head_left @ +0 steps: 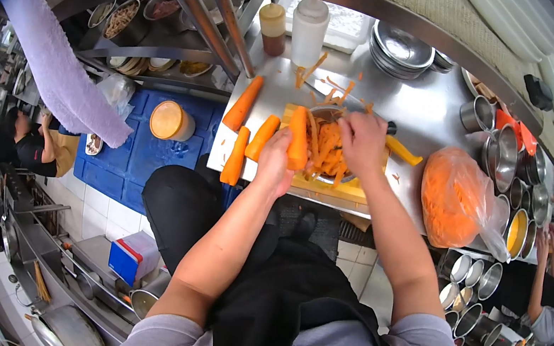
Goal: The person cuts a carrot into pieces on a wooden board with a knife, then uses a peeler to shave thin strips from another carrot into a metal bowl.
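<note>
My left hand [274, 160] is wrapped round an upright peeled carrot [298, 139] at the edge of the steel counter. Just right of it, my right hand [363, 141] is closed above a metal bowl heaped with orange peelings [328, 145]; what its fingers hold is too small to make out. Beneath the bowl lies a yellow board [353, 193]. Against my left hand rests another carrot [264, 137], with a further carrot [235, 157] beside it and a longer one [243, 103] behind. Loose peel strips [332, 94] lie beyond the bowl.
A clear bag of orange shreds [453, 199] sits at the right. A white bottle [309, 33], a sauce bottle [272, 29] and stacked metal bowls [402, 47] stand at the back. A lidded tub [171, 121] is left, and other people work at both sides.
</note>
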A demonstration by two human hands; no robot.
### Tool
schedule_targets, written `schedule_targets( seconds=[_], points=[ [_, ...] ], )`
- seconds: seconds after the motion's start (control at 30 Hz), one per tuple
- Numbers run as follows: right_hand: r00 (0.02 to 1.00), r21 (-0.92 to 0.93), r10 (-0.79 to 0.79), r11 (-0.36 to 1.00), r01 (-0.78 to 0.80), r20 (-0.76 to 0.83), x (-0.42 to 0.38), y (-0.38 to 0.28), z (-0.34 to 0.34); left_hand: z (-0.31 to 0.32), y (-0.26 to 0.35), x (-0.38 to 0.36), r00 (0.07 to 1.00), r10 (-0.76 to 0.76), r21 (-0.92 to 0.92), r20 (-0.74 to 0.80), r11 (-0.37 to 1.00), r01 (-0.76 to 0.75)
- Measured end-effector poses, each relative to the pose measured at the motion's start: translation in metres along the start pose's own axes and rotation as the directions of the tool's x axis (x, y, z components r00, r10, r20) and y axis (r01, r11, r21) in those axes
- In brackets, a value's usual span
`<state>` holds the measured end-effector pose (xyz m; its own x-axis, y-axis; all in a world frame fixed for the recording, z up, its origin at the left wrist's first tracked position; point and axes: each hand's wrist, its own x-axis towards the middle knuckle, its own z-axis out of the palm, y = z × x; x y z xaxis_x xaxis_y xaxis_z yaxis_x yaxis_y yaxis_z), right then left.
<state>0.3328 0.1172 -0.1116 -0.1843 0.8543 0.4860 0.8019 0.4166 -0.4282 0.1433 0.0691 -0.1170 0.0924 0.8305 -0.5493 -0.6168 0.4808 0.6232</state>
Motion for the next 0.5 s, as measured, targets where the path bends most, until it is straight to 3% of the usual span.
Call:
schedule_targets(
  seconds=[0.2, 0.33, 0.4, 0.5],
  points=[
    [0.996, 0.176, -0.062, 0.982, 0.072, -0.062, -0.019, -0.057, -0.002, 0.004, -0.015, 0.012, 0.962, 0.249, -0.099, -0.115, 0.96, -0.261],
    [0.989, 0.159, -0.14, 0.977, 0.145, -0.04, -0.023, -0.059, 0.006, 0.011, -0.016, 0.0, 0.961, 0.265, -0.046, -0.072, 0.962, -0.269],
    [0.964, 0.203, -0.263, 0.947, 0.25, 0.039, -0.025, -0.052, 0.004, 0.008, -0.017, 0.0, 0.991, 0.131, -0.107, -0.024, 0.985, -0.133],
    [0.927, 0.213, -0.372, 0.911, 0.354, 0.052, -0.02, -0.042, -0.004, 0.014, -0.017, -0.009, 0.996, 0.089, -0.107, 0.002, 0.99, -0.088]
  ],
)
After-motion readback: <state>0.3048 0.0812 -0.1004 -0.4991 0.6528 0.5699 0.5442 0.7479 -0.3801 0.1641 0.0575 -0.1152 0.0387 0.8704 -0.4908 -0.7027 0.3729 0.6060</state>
